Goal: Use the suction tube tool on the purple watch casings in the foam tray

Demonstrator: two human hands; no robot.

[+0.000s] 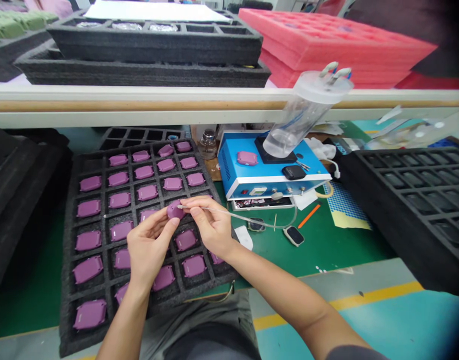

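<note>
Here, the purple case (174,210) sits between left fingers (168,230), right fingers (202,220) pinching tubing (237,216).

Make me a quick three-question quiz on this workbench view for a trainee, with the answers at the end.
1. What does the left hand hold, and what does the right hand hold?
2. True or false: a loose purple piece lies on top of the blue box.
3. Where does the orange stick lie?
A) on the red foam stack
B) on the green bench
C) in the black tray

Key:
1. Left, a purple casing; right, a thin clear tube with its tip at that casing.
2. True.
3. B.
</note>
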